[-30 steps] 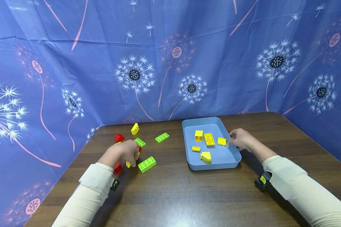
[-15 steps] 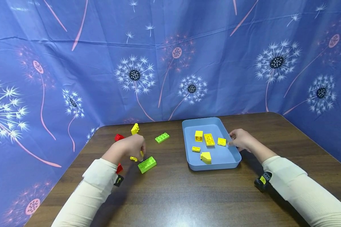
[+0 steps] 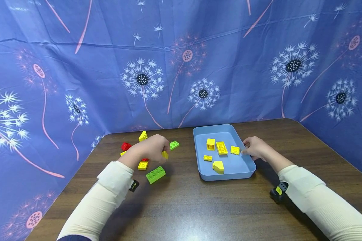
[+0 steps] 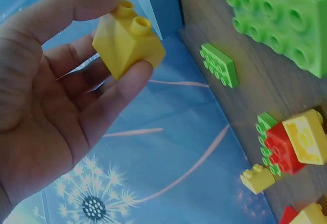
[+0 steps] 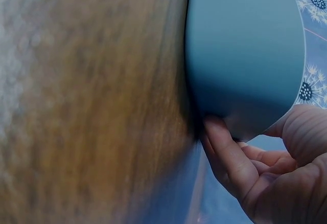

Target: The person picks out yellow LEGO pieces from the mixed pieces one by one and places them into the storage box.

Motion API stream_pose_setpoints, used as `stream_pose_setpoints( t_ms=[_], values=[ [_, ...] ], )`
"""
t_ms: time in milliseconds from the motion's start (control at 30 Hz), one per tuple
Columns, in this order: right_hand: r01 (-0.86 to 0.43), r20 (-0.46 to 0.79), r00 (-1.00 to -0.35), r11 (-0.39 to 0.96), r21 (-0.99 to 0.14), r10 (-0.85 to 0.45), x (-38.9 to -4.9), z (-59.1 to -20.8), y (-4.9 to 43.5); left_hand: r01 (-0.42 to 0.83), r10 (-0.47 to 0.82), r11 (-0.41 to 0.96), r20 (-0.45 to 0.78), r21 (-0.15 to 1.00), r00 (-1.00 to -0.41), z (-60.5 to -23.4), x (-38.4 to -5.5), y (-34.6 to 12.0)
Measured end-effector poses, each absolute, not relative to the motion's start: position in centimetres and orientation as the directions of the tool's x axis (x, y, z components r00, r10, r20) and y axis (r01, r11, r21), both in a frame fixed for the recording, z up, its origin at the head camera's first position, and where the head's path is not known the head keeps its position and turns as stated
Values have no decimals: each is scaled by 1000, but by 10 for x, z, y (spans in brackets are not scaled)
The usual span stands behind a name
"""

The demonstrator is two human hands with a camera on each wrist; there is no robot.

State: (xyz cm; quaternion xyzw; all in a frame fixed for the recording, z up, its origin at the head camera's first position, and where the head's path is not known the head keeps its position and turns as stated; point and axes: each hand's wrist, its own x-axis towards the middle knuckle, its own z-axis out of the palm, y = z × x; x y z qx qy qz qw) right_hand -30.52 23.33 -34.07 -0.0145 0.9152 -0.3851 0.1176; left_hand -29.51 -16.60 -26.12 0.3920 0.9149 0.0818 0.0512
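My left hand [image 3: 153, 147] pinches a yellow toy building brick [image 3: 165, 155] between thumb and fingers, above the table left of the blue tray [image 3: 235, 168]. Close up in the left wrist view, this brick [image 4: 122, 47] has slanted sides and two studs. My right hand [image 3: 256, 148] grips the tray's right side. In the right wrist view its thumb lies over the rim and its fingers [image 5: 232, 157] are against the outer wall [image 5: 245, 50], low down. Several yellow bricks lie in the tray, among them a sloped one [image 3: 218, 167] and a square one [image 3: 210, 144].
Loose bricks lie around the left hand: a large green one [image 3: 155, 174], a thinner green one [image 3: 174, 144], a yellow one [image 3: 143, 165], a red one [image 3: 126, 146] and a tilted yellow one [image 3: 143, 136]. Behind the wooden table [image 3: 193, 207] hangs a blue dandelion cloth [image 3: 244, 100].
My left hand has moved right from among the loose bricks, with the yellow brick now lifted in its fingers. The right hand and the tray stay where they were.
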Motion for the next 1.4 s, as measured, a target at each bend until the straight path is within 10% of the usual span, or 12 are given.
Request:
stream_pose_setpoints(
  t_ms=[933,1400],
  values=[
    [80,-217,-971,710,-700,-104,-302,-337,231,862,861,490,87,128,-502,-255,-310,-95],
    [106,-214,-975,708,-698,-66,-303,-336,231,850,861,507,-47,146,-506,-262,-322,-53]
  ],
)
